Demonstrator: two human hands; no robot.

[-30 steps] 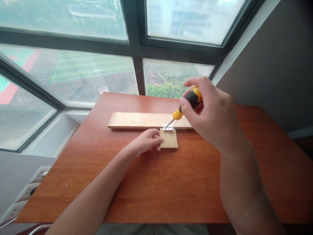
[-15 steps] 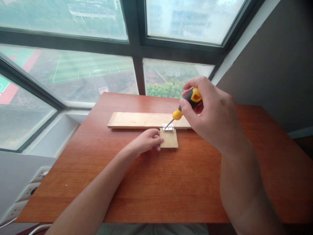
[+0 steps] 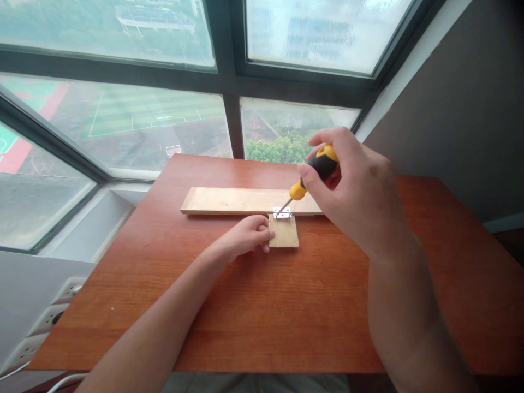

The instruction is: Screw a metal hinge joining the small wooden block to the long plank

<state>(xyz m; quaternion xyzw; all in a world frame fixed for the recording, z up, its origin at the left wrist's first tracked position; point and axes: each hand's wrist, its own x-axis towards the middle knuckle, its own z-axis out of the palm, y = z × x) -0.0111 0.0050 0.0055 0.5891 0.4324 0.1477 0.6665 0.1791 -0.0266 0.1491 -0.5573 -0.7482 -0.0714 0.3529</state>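
A yellow and black screwdriver [image 3: 323,162] is gripped by my right hand [image 3: 356,185], its shaft slanting down to the left. The tip meets the left part of a silver metal hinge [image 3: 282,213]. That hinge spans the joint between a long pale wooden board [image 3: 229,200] and a small square wooden piece [image 3: 283,233]. My left hand [image 3: 251,234] pinches the left edge of the small piece, with the thumb on top. The long board's right end is hidden behind my right hand.
The boards lie on a reddish-brown wooden table [image 3: 286,311]. Behind it stands a window with a dark frame [image 3: 234,125]. Wall sockets [image 3: 49,319] and a white cable [image 3: 67,382] are at the lower left. A grey wall [image 3: 462,114] rises on the right.
The screwdriver's handle has turned about its axis in my right hand, its yellow patch now higher up. My left hand and the boards hold their places.
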